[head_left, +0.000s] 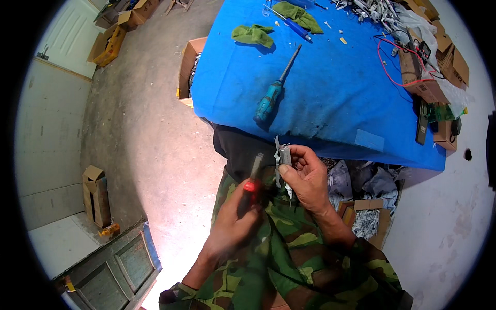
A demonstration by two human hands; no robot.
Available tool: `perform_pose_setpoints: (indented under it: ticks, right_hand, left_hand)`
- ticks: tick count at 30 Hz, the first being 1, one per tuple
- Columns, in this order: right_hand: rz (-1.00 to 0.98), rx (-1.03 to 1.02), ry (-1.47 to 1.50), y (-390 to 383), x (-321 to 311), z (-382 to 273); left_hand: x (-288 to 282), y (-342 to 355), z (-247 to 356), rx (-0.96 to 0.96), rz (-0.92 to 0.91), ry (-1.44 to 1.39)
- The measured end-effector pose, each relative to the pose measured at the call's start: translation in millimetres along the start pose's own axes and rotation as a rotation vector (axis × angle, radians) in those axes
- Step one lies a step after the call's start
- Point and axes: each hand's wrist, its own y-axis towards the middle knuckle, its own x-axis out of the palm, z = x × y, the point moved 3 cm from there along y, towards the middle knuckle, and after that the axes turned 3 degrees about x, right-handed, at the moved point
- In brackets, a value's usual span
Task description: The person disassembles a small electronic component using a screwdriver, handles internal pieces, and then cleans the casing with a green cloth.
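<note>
My left hand (231,216) is closed round the handle of a flat-bladed screwdriver (251,187), red and black, its blade pointing up and away from me. Just to its right, my right hand (311,182) pinches a small silver metal block (285,155) between thumb and fingers. Thin, ragged metal strips stick out along the block's left side and below it. The blade is close to these strips but appears apart from them. Both hands are above my lap, before the table's near edge. A teal-handled screwdriver (268,102) lies on the blue-covered table (341,88).
Green cloths (252,35) and a blue-handled screwdriver (298,30) lie farther back. A heap of silver scrap (369,11) is at the far right, near red and black wires. Boxes stand right of the table; below it is a carton of silvery scraps (366,223). Another carton (187,67) stands left.
</note>
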Motion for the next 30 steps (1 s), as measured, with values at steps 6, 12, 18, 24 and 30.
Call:
perform_pose_setpoints:
  ticks: [6,12,18,24,30]
  right_hand:
    - [0.095,-0.084,-0.306,-2,0,-1]
    - [0.179,-0.209,-0.504,-4,1,-2]
    - [0.193,-0.359,-0.713,-5,7,-14]
    - [0.2,-0.442,-0.805,-3,8,-17]
    - [0.011,-0.109,-0.477,2,-9,-14]
  left_hand:
    - [-4,0,5,0.195,0.088,0.513]
    - [2,0,0,0.318,0.185,0.724]
    - [8,4,7,0.322,0.255,0.881]
    - [7,7,19,0.209,0.282,0.983]
    - [-15,6,33,0.262,0.212,0.851]
